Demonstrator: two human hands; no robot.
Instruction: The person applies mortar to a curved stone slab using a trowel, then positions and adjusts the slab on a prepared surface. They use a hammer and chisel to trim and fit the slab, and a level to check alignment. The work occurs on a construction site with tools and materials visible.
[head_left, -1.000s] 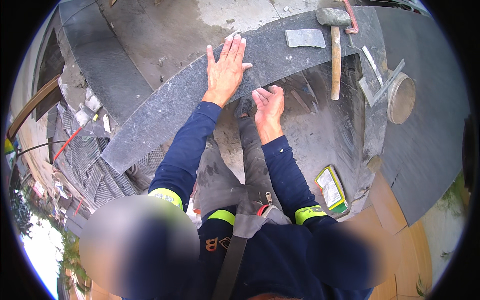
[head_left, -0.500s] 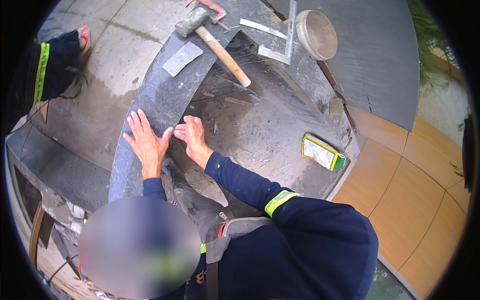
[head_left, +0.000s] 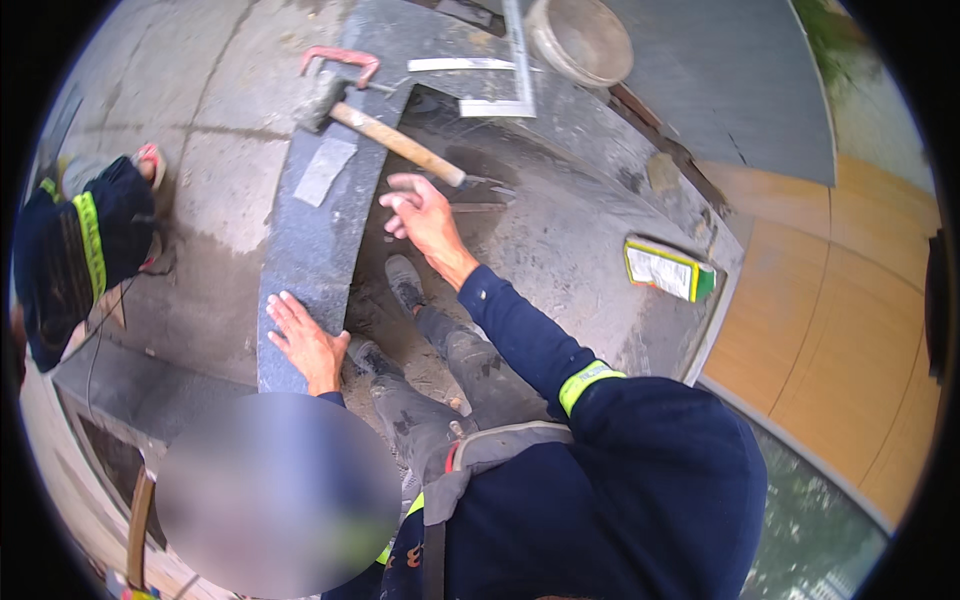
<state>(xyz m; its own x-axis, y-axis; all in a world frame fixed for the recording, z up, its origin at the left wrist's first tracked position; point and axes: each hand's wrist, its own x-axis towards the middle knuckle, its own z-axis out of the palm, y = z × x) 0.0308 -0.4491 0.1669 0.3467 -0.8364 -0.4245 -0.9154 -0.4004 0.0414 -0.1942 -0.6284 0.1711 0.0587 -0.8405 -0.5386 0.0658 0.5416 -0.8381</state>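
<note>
My left hand (head_left: 306,342) lies flat with fingers spread on a dark grey stone slab (head_left: 318,245). Over the gap beside the slab, my right hand (head_left: 425,220) hangs in the air, fingers loosely curled and apart, holding nothing. Just beyond it is the wooden handle of a mallet (head_left: 398,143), whose grey head rests on the slab. A flat light-grey stone piece (head_left: 325,171) lies on the slab nearer to me than the mallet head. Past the mallet sits a red C-clamp (head_left: 345,55).
A metal square (head_left: 522,70) and a dusty round bucket (head_left: 585,42) stand at the far side. A green and white carton (head_left: 668,270) rests on the ledge at right. Another person (head_left: 85,250) crouches at left. My feet are in the dusty recess.
My right hand has moved away from my left, forward and right toward the mallet handle. My left hand has slid nearer along the slab. The view has shifted.
</note>
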